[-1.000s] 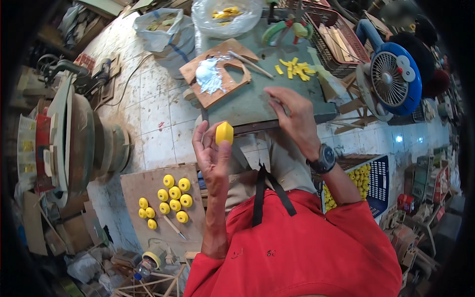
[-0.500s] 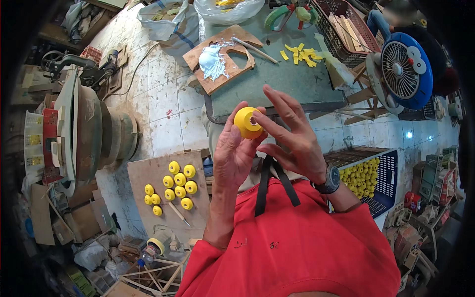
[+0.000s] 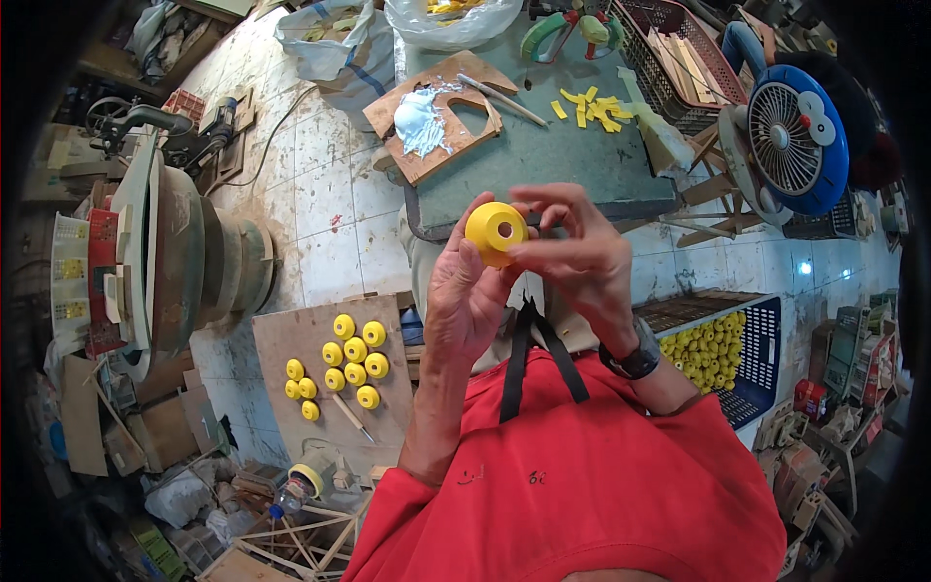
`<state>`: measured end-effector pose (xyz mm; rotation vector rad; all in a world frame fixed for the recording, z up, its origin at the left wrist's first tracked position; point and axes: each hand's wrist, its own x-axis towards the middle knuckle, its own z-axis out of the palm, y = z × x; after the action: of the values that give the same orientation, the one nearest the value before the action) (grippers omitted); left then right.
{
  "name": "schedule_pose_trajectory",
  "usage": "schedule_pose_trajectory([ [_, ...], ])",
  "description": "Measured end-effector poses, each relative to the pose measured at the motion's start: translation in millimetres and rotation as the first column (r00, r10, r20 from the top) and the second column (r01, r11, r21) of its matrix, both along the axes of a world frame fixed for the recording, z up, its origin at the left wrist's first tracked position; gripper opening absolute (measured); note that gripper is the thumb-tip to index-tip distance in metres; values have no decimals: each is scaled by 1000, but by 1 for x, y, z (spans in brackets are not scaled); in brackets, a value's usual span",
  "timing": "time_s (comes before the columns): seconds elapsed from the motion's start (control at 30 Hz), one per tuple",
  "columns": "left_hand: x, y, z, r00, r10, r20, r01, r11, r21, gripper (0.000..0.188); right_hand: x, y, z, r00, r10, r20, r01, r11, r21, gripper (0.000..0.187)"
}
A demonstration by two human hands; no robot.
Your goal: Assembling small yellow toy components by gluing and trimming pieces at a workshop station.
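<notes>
A round yellow piece with a hole through its middle [image 3: 496, 233] sits in my left hand [image 3: 462, 301]. The fingers and thumb of that hand are closed round it, with the hole turned up. On the right, my right hand [image 3: 582, 257] is beside the piece, a little smeared by motion. One of its fingertips is at the piece's right rim, and the other fingers are bent and apart with nothing seen between them. Below the hands at the left, several similar yellow pieces [image 3: 355, 349] lie on a wooden board [image 3: 281, 339], next to a thin stick with a pointed tip [image 3: 353, 418].
On the green table [image 3: 543, 165] are a wooden board smeared with white paste [image 3: 470, 145], a stick [image 3: 500, 100] and yellow strips [image 3: 599, 109]. A blue crate [image 3: 761, 364] of yellow pieces stands right, a blue fan [image 3: 795, 141] beyond. A machine [image 3: 175, 252] stands left.
My right hand's fingers, stretched out over the piece before, have bent and drawn down to its right side. The yellow piece has turned slightly, showing its hole more fully.
</notes>
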<state>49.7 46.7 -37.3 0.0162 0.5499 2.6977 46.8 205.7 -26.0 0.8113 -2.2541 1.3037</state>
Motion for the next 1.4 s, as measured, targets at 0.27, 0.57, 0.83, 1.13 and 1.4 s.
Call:
schedule_pose_trajectory([
  [0.27, -5, -3, -5, 999, -43, -19, 43, 999, 5, 60, 12, -3, -3, 990, -131, 47, 138, 960, -245, 58],
  [0.57, -4, -2, -3, 997, 1, -78, -17, 979, -201, 60, 7, 0, -17, 946, -181, -268, 202, 978, 53, 51],
  [0.83, -11, -8, -4, 996, -54, -73, 53, 998, -20, 56, 2, 3, -15, 905, -136, -404, 147, 989, -5, 44],
  [1.13, -14, -4, 2, 996, 18, -90, -32, 987, -158, 56, 2, -12, -24, 970, 56, -238, -115, 963, -244, 91],
  [1.4, -17, -2, -3, 986, 110, -128, -139, 960, -245, 55, 24, -17, -24, 988, 153, -24, -153, 937, -313, 83],
])
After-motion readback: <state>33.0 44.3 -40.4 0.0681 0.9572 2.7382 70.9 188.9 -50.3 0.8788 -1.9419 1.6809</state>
